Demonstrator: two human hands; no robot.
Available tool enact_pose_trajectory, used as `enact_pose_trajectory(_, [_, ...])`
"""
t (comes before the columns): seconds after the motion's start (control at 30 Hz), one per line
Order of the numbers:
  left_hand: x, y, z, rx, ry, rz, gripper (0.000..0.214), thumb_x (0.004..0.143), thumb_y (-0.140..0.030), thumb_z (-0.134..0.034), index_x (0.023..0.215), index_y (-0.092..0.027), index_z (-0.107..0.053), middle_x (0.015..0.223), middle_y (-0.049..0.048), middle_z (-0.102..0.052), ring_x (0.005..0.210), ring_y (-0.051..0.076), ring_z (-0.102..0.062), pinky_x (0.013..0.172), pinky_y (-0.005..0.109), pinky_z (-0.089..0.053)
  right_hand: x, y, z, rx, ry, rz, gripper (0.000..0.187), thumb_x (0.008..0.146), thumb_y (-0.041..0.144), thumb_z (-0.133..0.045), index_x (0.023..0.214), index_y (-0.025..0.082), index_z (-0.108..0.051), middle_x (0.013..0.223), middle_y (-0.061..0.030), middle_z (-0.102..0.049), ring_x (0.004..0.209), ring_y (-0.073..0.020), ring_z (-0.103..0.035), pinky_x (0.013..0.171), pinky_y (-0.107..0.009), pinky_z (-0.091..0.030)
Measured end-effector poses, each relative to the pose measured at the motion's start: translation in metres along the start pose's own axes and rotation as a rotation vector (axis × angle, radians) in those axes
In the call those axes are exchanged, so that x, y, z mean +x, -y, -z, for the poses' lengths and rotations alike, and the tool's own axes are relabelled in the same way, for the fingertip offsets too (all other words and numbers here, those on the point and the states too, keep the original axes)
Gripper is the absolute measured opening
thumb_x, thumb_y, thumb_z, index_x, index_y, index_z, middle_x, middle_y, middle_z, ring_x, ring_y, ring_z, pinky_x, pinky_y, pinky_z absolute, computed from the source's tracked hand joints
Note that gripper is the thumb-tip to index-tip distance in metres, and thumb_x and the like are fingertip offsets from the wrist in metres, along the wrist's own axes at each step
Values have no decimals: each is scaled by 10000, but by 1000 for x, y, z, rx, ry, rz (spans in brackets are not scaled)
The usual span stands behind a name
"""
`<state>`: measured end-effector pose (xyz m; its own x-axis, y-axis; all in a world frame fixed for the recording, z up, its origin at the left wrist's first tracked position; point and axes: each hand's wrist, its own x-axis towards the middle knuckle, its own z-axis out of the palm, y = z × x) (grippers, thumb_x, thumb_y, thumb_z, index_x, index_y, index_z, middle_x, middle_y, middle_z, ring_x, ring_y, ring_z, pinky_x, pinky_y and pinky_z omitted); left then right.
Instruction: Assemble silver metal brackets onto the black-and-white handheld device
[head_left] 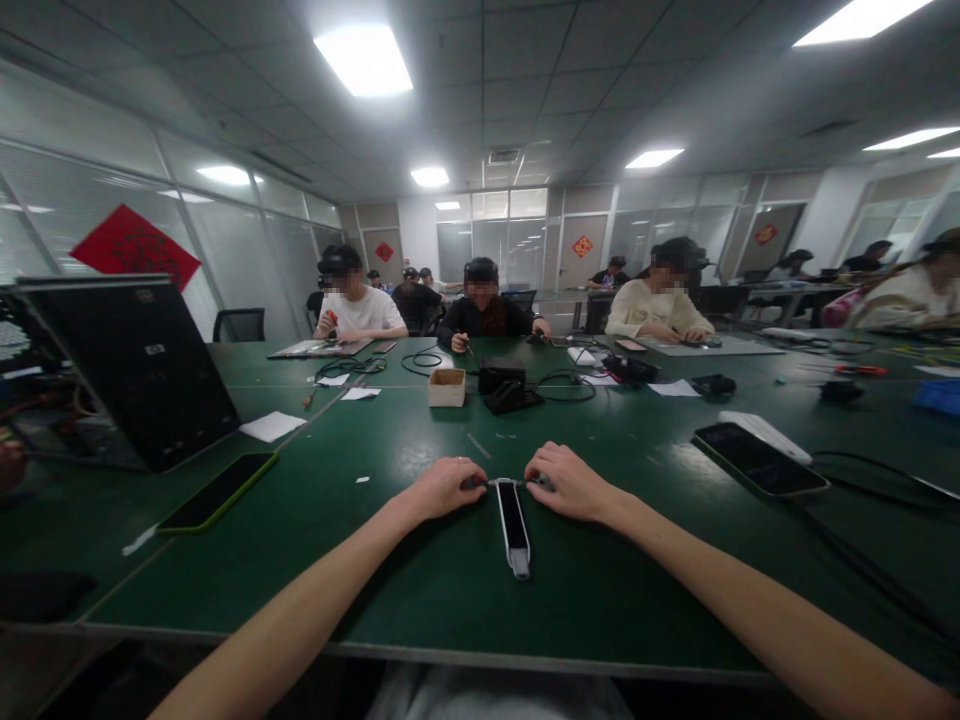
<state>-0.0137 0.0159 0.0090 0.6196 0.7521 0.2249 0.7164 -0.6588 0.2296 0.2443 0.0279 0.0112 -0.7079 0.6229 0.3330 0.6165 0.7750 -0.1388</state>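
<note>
A narrow white device with a long black face point(514, 520) lies on the green table between my two hands, its grey tip pointing toward me. My left hand point(448, 487) rests on the table at the device's far end, on its left. Its fingers are curled together around something small and dark that I cannot make out. On the other side my right hand point(570, 482) has its fingers bent in a pinch, with a small greyish bit showing beneath them. Thin pieces run from the device's far end toward both sets of fingertips.
A phone with a green edge point(217, 492) lies to the left, near a black computer case point(127, 370). Another phone point(757, 458) is at the right beside cables. Ahead are a small open box point(447, 388) and a black stand point(513, 397). Several people sit across the table.
</note>
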Motion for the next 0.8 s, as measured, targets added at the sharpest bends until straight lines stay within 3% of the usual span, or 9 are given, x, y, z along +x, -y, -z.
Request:
enact_pose_trajectory(0.27, [1,2,-5,-41,-18,37,170,884,-249,-586,1009,-199,-688,896,16,-691,758,142,-618,692,241,-458,1,0,-3,62,49,-45,159,887,277,-548,886,163,-659,917,-69,-646,877,-202,-545,782,-342,-435])
enact_pose_trajectory(0.53, [3,-4,-2,-52,-24,72,151,861,-233,-604,965,-192,-706,858,12,-707,733,141,-621,678,235,-457,1,1,-4,76,20,-39,143,891,261,-549,872,160,-648,898,-64,-638,855,-193,-547,769,-334,-436])
enact_pose_trajectory(0.8, [5,-2,-11,-85,-36,104,192,881,-263,-593,1024,-207,-709,907,11,-722,737,148,-633,682,241,-465,2,-11,-4,74,-1,41,161,918,265,-529,913,170,-659,922,-65,-658,887,-194,-552,798,-337,-428])
